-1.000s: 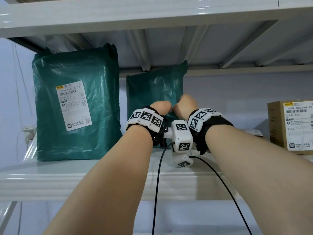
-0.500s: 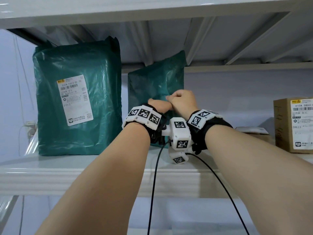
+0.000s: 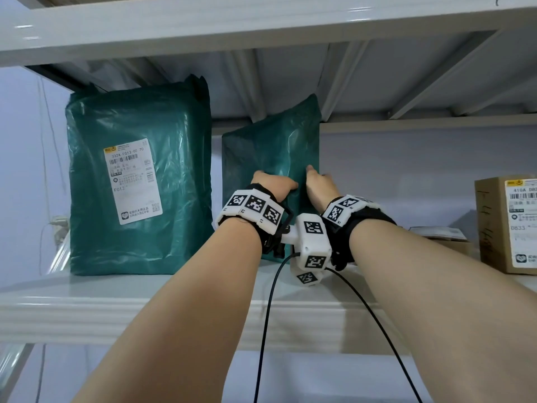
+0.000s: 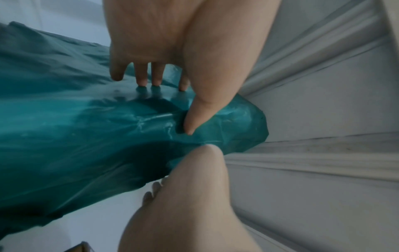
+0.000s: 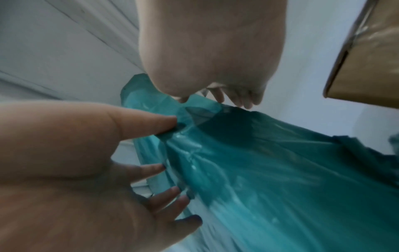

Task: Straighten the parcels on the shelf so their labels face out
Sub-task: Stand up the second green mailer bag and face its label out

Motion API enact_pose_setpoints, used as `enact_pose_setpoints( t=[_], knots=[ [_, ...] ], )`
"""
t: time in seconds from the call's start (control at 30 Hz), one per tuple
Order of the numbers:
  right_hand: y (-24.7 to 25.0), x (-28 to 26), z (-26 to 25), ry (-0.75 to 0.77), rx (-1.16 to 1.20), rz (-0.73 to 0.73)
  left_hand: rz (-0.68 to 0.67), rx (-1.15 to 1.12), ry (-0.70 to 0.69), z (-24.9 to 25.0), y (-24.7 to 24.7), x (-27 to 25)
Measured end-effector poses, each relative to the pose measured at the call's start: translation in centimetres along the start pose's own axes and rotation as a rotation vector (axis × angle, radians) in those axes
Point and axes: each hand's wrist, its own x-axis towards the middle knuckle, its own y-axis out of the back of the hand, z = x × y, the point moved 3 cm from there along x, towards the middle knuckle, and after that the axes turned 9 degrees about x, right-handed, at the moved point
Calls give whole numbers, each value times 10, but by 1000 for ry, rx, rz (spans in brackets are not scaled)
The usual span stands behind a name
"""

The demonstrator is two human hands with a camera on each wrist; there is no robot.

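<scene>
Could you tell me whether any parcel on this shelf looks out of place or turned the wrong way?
Yes: the smaller green parcel in the middle shows no label and leans askew, held by the left hand and right hand. The big green parcel and the cardboard box show labels.

Label of the smaller green parcel (image 3: 270, 152) out of sight; cardboard box (image 3: 507, 225) cut by the right edge

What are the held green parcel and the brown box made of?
Green parcel: likely thin glossy plastic film; it creases and shines under both hands. Brown box: looks like matte cardboard with a white paper label.
</scene>
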Motion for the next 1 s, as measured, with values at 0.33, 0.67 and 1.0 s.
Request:
enact_pose_setpoints(
  t=[0.33, 0.67, 1.0],
  knots=[
    [5, 8, 5, 38, -88, 9, 29, -76, -23, -3, 5, -8],
    [15, 13, 0, 75, -157, 56, 97, -194, 51, -25, 0, 18],
    [2, 13, -3, 104, 7, -4, 181, -399, -1, -34, 13, -3]
  ],
)
